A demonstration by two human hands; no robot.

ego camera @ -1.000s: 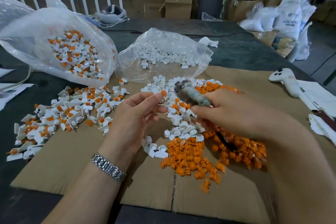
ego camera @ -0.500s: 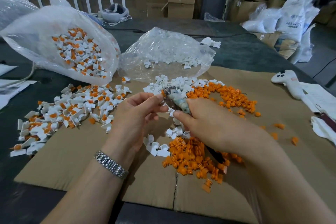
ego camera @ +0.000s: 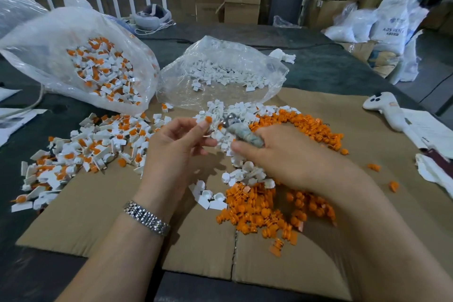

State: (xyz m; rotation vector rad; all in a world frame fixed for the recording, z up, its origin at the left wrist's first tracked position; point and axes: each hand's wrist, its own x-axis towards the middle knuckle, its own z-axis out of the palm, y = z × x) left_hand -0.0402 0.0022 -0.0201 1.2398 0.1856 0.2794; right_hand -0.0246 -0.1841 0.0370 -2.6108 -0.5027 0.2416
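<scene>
Head view: we see 2 bare hands working over a cardboard sheet [ego camera: 98,203] on a dark table. The left hand [ego camera: 176,154] is curled, and its thumb and forefinger pinch a small orange-capped piece [ego camera: 208,119], held up above the cardboard. The right hand [ego camera: 291,159] is wrapped around the handle of a tool [ego camera: 245,133], fingers closed tight on it. The tool's long axis runs from lower right to upper left, and its metal tip points up and left at the pinched piece. The tip sits just beside the piece, and we cannot tell whether they touch.

Below the hands lie loose white parts [ego camera: 245,171] and a heap of orange parts [ego camera: 257,206]. More orange parts curve behind the right hand. To the left spreads a pile of white-and-orange pieces [ego camera: 98,144]. 2 clear bags lie behind: the left bag [ego camera: 49,39] holds white-and-orange pieces, the middle bag [ego camera: 220,56] white ones. A white controller [ego camera: 384,108] lies at the right edge of the cardboard. A metal watch [ego camera: 147,218] circles the left wrist.
</scene>
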